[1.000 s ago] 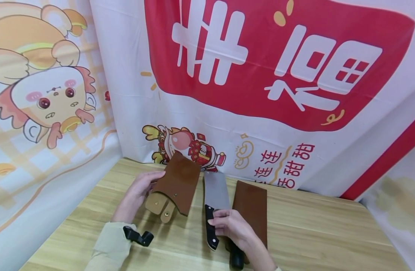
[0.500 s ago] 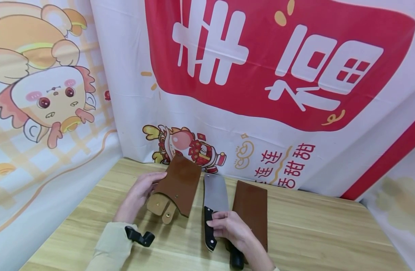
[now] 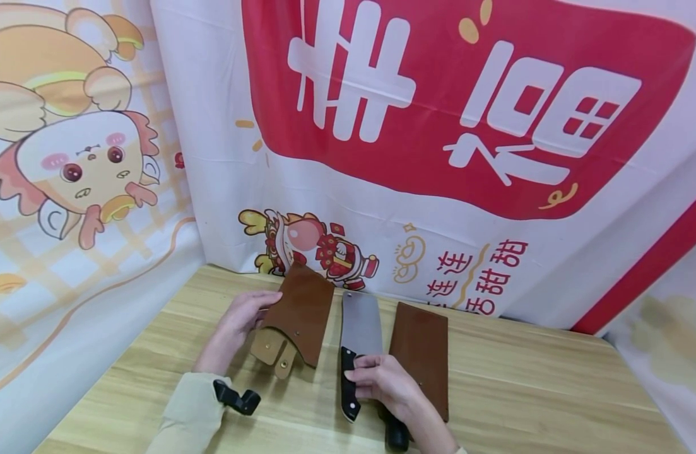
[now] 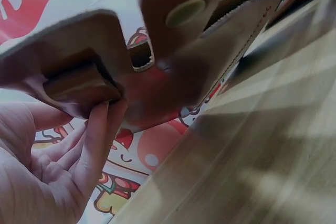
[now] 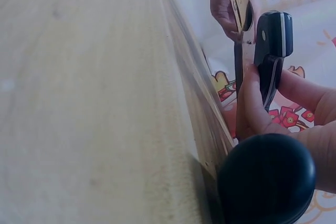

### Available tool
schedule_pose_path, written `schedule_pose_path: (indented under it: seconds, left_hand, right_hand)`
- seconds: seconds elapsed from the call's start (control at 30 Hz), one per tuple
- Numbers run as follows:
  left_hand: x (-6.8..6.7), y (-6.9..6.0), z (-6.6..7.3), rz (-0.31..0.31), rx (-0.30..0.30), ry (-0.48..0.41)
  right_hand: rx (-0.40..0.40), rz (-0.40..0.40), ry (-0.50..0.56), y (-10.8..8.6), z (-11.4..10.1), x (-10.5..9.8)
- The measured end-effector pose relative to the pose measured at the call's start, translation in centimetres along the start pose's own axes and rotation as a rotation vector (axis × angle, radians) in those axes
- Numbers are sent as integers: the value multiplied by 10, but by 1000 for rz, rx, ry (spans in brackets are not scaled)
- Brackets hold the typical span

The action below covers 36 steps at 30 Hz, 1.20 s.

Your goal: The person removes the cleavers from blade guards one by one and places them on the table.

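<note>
My left hand grips a brown leather knife sheath by its left edge and holds it tilted above the table. Its tan flaps with metal snaps hang toward me; in the left wrist view the sheath's slot and snap flap show close up. Beside it, a cleaver points away from me, its black riveted handle pinched between thumb and fingers of my right hand. The right wrist view shows that cleaver handle between the fingertips. The cleaver's blade is bare.
A second brown sheath lies on the wooden table at right, partly under my right forearm. Next to it a thick black handle sticks out, partly hidden. A printed cloth hangs behind the table's far edge.
The sheath in my left hand has come slightly toward me. The cleaver handle and right hand have shifted a little left. Both grips stay the same.
</note>
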<state>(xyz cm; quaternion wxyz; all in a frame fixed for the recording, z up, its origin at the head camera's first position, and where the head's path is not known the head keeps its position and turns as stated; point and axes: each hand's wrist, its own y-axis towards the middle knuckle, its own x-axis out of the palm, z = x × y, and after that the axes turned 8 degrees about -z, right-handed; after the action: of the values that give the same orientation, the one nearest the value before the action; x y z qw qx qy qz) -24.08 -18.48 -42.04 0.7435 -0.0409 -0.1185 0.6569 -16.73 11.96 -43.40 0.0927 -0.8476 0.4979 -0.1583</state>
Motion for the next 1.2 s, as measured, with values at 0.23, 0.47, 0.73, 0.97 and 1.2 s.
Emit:
schedule_pose_path:
  seconds: [0.23, 0.47, 0.73, 0.97, 1.2]
  left_hand:
    - [4, -2, -2, 23, -6, 40]
    - [3, -2, -6, 5, -10, 150]
    - [0, -3, -7, 27, 6, 262]
    - [-2, -4, -9, 44, 23, 387]
    - [-4, -5, -12, 42, -11, 521]
  right_hand:
    - [-2, 1, -7, 0, 3, 1]
    - [18, -48, -24, 1, 4, 5]
    - [15, -109, -48, 1, 5, 5]
    - [19, -101, -93, 0, 5, 7]
    - [29, -80, -109, 0, 4, 9]
